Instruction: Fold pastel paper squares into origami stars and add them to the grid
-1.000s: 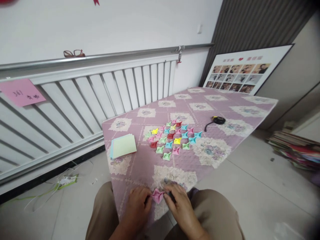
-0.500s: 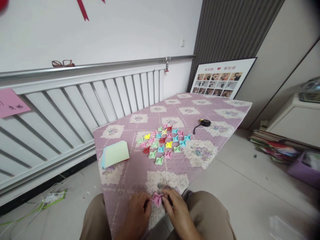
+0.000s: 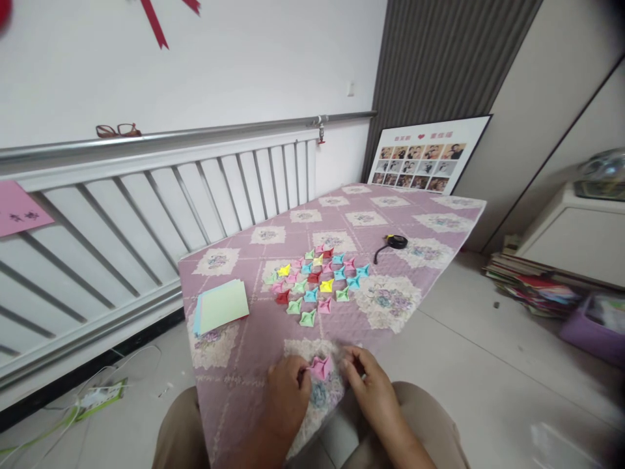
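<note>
A pink folded paper piece [image 3: 321, 368] is pinched at its left corner by my left hand [image 3: 289, 391], near the front edge of the table. Just right of it, my right hand [image 3: 367, 384] is apart from the paper, thumb and fingers spread with nothing between them. Beyond my hands, several small folded papers lie in a cluster of rows, among them a yellow one [image 3: 326, 285], a red one [image 3: 282, 297] and a green one [image 3: 307, 318]. At the left lies a stack of paper sheets [image 3: 223, 306], pale green on top.
The table [image 3: 258, 332] has a purple flowered cloth. A black tape measure [image 3: 397, 241] lies at the right of the cluster. A white radiator [image 3: 205, 195] runs behind the left edge. A photo board [image 3: 424, 156] stands at the far end.
My left hand and the pink folded paper have moved forward and slightly right. My right hand has let go of the paper and moved off to the right. The view has shifted slightly.
</note>
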`<state>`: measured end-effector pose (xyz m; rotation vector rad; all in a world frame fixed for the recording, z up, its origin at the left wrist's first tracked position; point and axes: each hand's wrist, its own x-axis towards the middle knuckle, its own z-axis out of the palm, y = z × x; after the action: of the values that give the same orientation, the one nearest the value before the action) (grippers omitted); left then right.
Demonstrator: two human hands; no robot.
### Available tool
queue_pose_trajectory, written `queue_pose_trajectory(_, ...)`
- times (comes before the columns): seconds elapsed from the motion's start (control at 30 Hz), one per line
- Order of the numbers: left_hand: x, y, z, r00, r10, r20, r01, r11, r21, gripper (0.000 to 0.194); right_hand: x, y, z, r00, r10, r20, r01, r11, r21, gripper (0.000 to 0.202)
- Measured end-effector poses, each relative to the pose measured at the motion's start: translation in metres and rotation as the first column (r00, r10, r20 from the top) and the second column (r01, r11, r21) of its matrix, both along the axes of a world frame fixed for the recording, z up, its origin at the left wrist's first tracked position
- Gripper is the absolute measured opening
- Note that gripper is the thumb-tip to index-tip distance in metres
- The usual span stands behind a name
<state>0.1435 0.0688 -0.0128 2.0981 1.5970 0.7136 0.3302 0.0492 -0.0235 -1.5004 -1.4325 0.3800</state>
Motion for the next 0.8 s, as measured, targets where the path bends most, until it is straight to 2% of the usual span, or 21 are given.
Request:
queue_pose_trajectory(0.13, 0.017, 0.010, 0.001, 1.000, 0.009, -0.019, -0.009, 1.000, -0.003, 0.012, 0.018, 0.016, 0.004, 0.995, 0.080, 0.052, -0.078, 0.996, -0.042, 0.023)
queue_pose_trajectory(0.33, 0.030, 0.020, -0.003, 1.000, -0.001, 0.008, 0.000, 1.000, 0.016, 0.015, 0.028, 0.034, 0.018, 0.922, 0.325, 0.210, -0.307, 0.945, -0.115, 0.016)
queue_pose_trajectory(0.6, 0.039, 0.021, 0.002, 1.000, 0.003, 0.010, -0.003, 0.999, 0.042, 0.016, 0.037, 0.045, 0.019, 0.885, 0.429, 0.178, -0.408, 0.902, -0.144, 0.014)
queue_pose_trajectory(0.7, 0.040, 0.022, -0.005, 1.000, -0.008, -0.027, 0.009, 0.999, 0.044, 0.015, 0.048, 0.058, 0.020, 0.863, 0.473, 0.177, -0.446, 0.878, -0.173, 0.015)
queue_pose_trajectory(0.8, 0.039, 0.027, -0.017, 0.997, -0.020, -0.076, 0.024, 0.999, 0.043, 0.017, 0.079, 0.078, 0.025, 0.894, 0.412, 0.179, -0.378, 0.905, -0.197, 0.014)
